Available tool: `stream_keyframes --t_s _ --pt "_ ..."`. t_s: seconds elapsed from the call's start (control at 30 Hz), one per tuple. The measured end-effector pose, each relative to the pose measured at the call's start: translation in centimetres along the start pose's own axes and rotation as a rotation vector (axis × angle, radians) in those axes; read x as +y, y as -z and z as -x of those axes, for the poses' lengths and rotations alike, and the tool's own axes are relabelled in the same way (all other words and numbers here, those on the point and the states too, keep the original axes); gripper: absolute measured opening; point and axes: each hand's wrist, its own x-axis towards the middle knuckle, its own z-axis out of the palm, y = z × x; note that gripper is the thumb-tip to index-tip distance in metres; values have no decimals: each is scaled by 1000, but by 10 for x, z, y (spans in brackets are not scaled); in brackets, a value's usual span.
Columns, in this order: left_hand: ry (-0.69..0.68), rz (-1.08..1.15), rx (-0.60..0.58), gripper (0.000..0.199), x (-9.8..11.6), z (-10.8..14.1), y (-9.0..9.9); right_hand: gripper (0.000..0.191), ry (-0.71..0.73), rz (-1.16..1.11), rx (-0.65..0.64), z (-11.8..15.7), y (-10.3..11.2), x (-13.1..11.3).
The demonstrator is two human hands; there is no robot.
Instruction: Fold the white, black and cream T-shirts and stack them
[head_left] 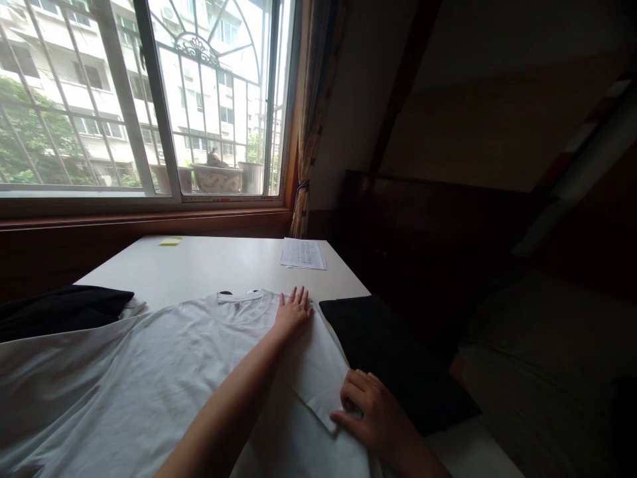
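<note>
A white T-shirt [184, 358] lies spread over the table, its neckline toward the window. My left hand [295, 312] rests flat on the shirt's right shoulder, fingers spread and pointing away from me. Nearer to me and farther right, my right hand [365, 406] has its fingers curled on the end of the right sleeve, thumb and fingers closed on the cloth. The sleeve lies stretched between both hands. Just right of it is a dark folded cloth [398, 358], partly beyond the table edge.
The white table [223, 262] stands below a barred window [213, 99]. Printed paper [302, 253] lies at its far right, yellow notes [170, 241] at the far left. A black garment [64, 309] is at the left. A tied curtain [302, 192] hangs beside the window.
</note>
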Motion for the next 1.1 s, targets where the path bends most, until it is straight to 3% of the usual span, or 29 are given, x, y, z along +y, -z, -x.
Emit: stream_keyframes --t_s 0.17,0.33,0.43,0.7,0.87,1.0,1.1 --pt "-115 -30 34 56 3 21 10 25 17 20 1 2 -3 3" --pt "-319 65 -97 68 6 72 14 21 38 46 -3 2 -4 3" --pt "-377 135 -154 73 -3 105 24 20 51 44 -7 3 -7 5" --pt "-386 135 -179 68 -59 182 67 20 95 41 6 5 -19 19" --pt "-367 66 -199 67 -90 228 91 19 118 38 33 0 -12 11" --pt "-299 -37 -159 66 -121 264 101 14 203 35 63 -15 1 3" --pt "-211 -94 -136 65 -147 287 101 29 247 50 77 -38 2 -3"
